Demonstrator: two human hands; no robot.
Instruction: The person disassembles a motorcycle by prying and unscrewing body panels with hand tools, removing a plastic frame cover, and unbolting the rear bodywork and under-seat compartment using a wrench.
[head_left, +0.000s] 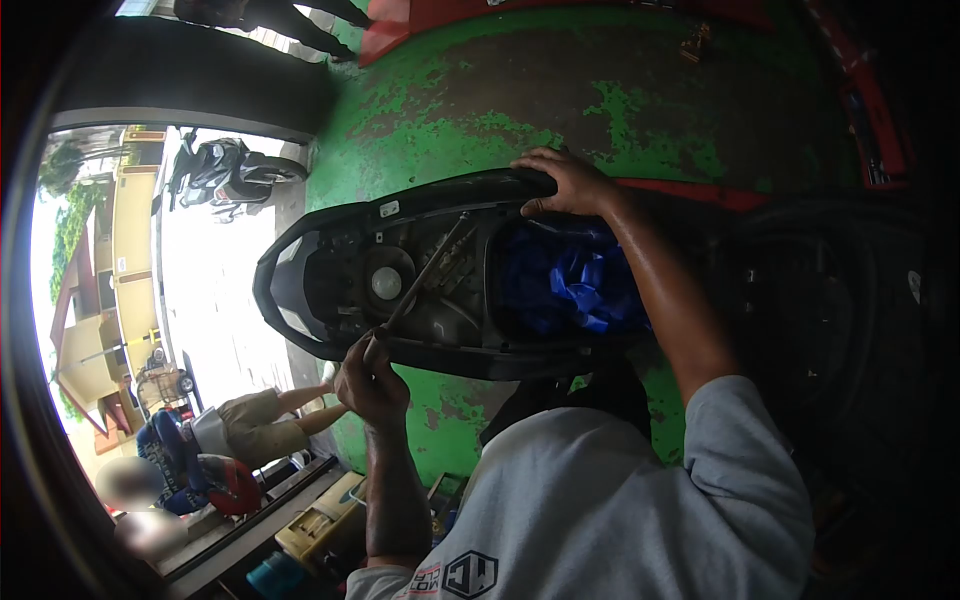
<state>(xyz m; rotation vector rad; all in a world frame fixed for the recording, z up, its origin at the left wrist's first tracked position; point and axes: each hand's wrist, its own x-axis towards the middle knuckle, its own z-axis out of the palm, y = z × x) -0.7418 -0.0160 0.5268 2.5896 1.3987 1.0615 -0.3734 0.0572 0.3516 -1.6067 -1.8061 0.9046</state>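
A black scooter body (430, 362), with its seat area uncovered, lies across the middle of the view. My left hand (372, 382) is closed around the near end of a long slim metal tool (428, 275); its shaft slants up over the frame opening, and its exact kind is unclear. Beside the shaft is a round pale cap (387, 283). My right hand (572, 187) rests on the far rim of the body, fingers over the outer edge and thumb inside. Below that hand, crumpled blue material (582, 285) fills the storage compartment.
Green floor (450, 110) with worn patches surrounds the scooter. A parked motorcycle (235, 172) stands outside the doorway. At lower left are a person in shorts (262, 422), a red helmet (230, 484) and a yellowish case (318, 522). Another person's legs (310, 30) show at the top.
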